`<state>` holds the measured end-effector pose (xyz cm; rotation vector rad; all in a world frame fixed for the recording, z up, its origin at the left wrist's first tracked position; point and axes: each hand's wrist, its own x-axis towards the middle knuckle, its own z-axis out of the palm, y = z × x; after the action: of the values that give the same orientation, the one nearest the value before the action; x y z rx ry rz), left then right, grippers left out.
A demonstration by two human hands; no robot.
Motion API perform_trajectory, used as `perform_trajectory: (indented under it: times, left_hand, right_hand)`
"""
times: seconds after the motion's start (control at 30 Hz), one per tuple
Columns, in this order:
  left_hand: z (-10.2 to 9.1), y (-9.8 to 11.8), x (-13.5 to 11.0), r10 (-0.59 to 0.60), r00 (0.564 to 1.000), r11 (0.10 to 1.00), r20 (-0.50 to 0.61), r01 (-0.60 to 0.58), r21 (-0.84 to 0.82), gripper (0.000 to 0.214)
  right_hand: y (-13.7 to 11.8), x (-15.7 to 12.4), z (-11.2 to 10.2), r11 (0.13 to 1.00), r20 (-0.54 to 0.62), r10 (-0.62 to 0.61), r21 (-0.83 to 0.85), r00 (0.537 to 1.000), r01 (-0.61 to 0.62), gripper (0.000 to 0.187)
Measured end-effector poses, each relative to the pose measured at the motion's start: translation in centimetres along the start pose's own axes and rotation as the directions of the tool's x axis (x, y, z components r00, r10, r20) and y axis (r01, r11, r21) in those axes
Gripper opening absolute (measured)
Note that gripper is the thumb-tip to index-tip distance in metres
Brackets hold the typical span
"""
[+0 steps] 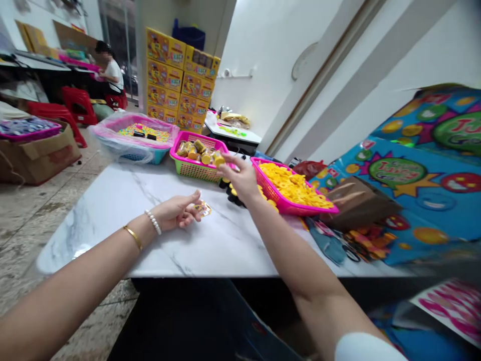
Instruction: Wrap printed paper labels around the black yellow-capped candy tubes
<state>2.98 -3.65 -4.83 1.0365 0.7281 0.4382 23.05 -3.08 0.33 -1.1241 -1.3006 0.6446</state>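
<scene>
My left hand [176, 212], wearing a pearl bracelet and a gold bangle, is held low above the white marbled table. Its fingers are curled around the edge of a small shiny printed sticker [203, 208]. Across from it, my right hand [243, 179] is at the corner of a pink-and-green basket [188, 169]. A small clear jar with a yellow lid [218, 159] is at its fingertips. Similar jars [196, 150] fill that basket. Below my right hand stand black pieces with yellow tops [235, 194], partly hidden by the hand.
A pink basket of yellow plastic pieces [296, 186] stands on the right. A plastic-lined basket of colourful beads [146, 131] is at the back left. Stacked yellow boxes [165, 80] rise behind. Blue printed cardboard [424, 175] leans at the right. Another person [111, 72] sits far left.
</scene>
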Motion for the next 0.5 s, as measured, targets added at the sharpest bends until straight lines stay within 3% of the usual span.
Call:
perform_trajectory:
  times: [0.1,0.17,0.2,0.27,0.3,0.37,0.43,0.5]
  left_hand:
    - [-0.2,-0.3,0.3,0.120,0.981,0.980,-0.154,-0.092,0.176,0.044]
    - [-0.2,-0.7,0.7,0.297,0.919,0.884,-0.260,-0.161,0.440,0.032]
    - [-0.2,-0.9,1.0,0.406,0.871,0.784,-0.277,-0.176,0.595,0.025]
    - [0.1,-1.3,1.6,0.576,0.788,0.519,-0.217,-0.147,0.842,0.017]
    - [0.2,-1.5,1.9,0.607,0.777,0.402,-0.169,-0.116,0.908,0.016]
    - [0.6,-1.9,2.6,0.597,0.794,0.269,-0.117,-0.061,0.961,0.017]
    - [0.8,-2.2,3.1,0.579,0.809,0.226,-0.098,-0.044,0.973,0.017]
    - [1.0,-2.3,3.3,0.579,0.811,0.213,-0.088,-0.046,0.976,0.015]
  right_hand:
    - [-1.7,1.2,-3.1,0.962,0.114,0.057,-0.271,0.992,-0.024,0.040]
    - [-2.0,-0.5,-6.0,0.842,0.067,0.046,-0.539,0.997,-0.002,0.032]
    - [-1.8,-1.7,-7.6,0.732,0.001,0.001,-0.681,1.000,0.000,0.029]
    - [-0.9,-4.4,-10.7,0.395,-0.058,-0.102,-0.918,0.993,-0.013,0.027]
    - [-0.2,-5.6,-12.0,0.230,-0.068,-0.107,-0.972,0.992,-0.042,0.028]
    - [1.4,-7.5,-13.8,0.012,-0.091,-0.033,-0.996,0.995,-0.091,0.034]
    - [2.8,-8.7,-14.4,-0.085,-0.116,0.055,-0.990,0.992,-0.111,0.038]
    - [3.7,-9.2,-14.2,-0.106,-0.142,0.076,-0.985,0.987,-0.134,0.037]
